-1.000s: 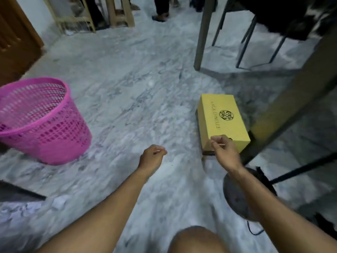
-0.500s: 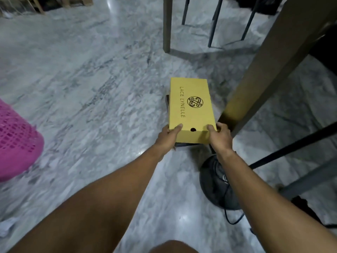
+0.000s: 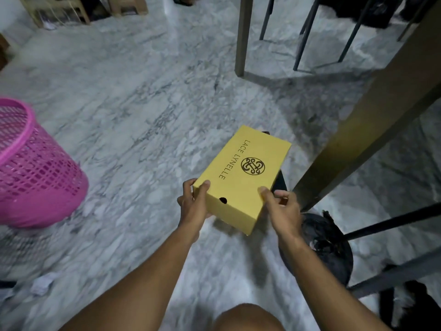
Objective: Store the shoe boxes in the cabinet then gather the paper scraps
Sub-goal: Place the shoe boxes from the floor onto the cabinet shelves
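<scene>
Left hand [image 3: 193, 206]: grips the near left corner of the yellow shoe box [image 3: 241, 177], thumb on the lid. Right hand [image 3: 282, 211]: grips its near right corner, thumb on top. Box: lifted, tilted, above the marble floor [image 3: 133, 111]. Dark box [image 3: 279, 182]: beneath it, partly hidden. Table leg [image 3: 372, 111]: right of box. Pink basket [image 3: 31, 170]: well left. Paper scrap [image 3: 43, 285]: left of box, nearer the person.

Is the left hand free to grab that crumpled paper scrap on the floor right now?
Probably not: the left hand and right hand both grip the yellow shoe box. The paper scrap lies unobstructed.
</scene>
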Motion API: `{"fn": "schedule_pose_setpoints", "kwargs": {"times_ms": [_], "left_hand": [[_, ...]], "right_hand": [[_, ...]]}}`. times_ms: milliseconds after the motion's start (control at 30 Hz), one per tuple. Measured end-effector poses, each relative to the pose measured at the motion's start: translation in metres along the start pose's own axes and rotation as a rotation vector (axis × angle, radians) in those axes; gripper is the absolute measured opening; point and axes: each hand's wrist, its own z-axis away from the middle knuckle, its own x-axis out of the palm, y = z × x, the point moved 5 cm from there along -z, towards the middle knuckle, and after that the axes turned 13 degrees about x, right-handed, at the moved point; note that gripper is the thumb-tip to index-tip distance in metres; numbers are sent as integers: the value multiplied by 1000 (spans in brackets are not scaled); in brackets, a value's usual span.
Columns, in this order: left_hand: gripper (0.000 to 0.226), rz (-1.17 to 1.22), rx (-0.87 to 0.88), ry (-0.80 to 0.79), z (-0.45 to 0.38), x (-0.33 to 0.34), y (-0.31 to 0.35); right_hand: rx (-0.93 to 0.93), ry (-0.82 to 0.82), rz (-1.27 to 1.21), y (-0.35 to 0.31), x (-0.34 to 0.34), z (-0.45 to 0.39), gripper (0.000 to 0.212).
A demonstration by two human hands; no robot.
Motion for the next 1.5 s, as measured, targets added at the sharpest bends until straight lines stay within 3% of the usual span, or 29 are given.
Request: {"fn": "schedule_pose_setpoints", "kwargs": {"times_ms": [100, 133, 233, 400, 567, 667, 800, 967, 1100, 1233, 1367, 1500], "left_hand": [[29, 57, -10, -13, 9, -43, 2], [24, 86, -5, -18, 14, -56, 5], [11, 166, 14, -24, 38, -92, 18], [23, 260, -69, -74, 82, -157, 39], [52, 253, -30, -160, 111, -227, 76], [68, 212, 74, -167, 127, -266, 102], [85, 196, 170, -84, 162, -325, 134], [74, 76, 377, 101, 228, -406, 160], [94, 86, 425, 302, 280, -476, 160], [49, 44, 441, 414, 320, -537, 171], [87, 68, 558, 551, 344, -593, 197], [70, -10, 710, 864, 366, -636, 244]], "right_hand": [[133, -166, -129, -20, 15, -5, 96], [143, -220, -155, -29, 21, -5, 100], [118, -327, -178, -60, 38, 3, 91], [-56, -429, -130, -100, 69, 53, 63], [-150, -619, -2, -116, 103, 124, 72], [-208, -744, 73, -124, 127, 181, 62], [-275, -920, 145, -123, 161, 262, 60], [-353, -1141, 211, -112, 205, 360, 75], [-430, -1286, 252, -102, 235, 441, 74], [-504, -1407, 285, -95, 249, 512, 67], [-515, -1511, 362, -80, 256, 553, 90], [-516, -1567, 347, -75, 259, 590, 97]]}}
